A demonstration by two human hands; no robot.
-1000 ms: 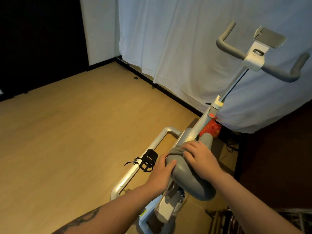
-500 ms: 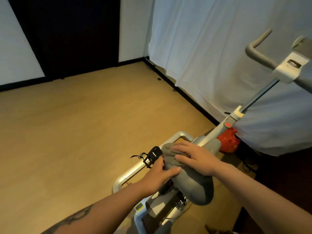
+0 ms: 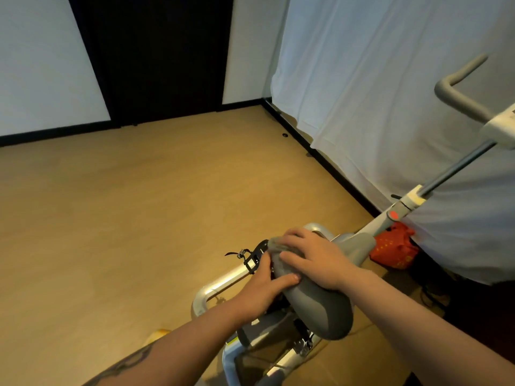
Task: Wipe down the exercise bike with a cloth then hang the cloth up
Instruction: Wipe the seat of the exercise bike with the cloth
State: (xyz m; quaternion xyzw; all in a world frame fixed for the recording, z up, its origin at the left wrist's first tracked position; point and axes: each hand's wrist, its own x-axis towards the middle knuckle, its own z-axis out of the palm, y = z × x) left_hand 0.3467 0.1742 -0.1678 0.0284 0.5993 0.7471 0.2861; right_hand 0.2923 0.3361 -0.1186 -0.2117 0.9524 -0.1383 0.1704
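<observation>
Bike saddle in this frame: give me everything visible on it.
The grey padded bike saddle looks smooth and matte, wide and rounded at the rear near the camera, tapering to a nose that points away. It sits level atop the silver bike frame. A grey cloth covers its nose, pressed down by the right hand; the left hand grips its left edge, thumb on top.

Both hands point(image 3: 289, 277) down (fingers curled)
</observation>
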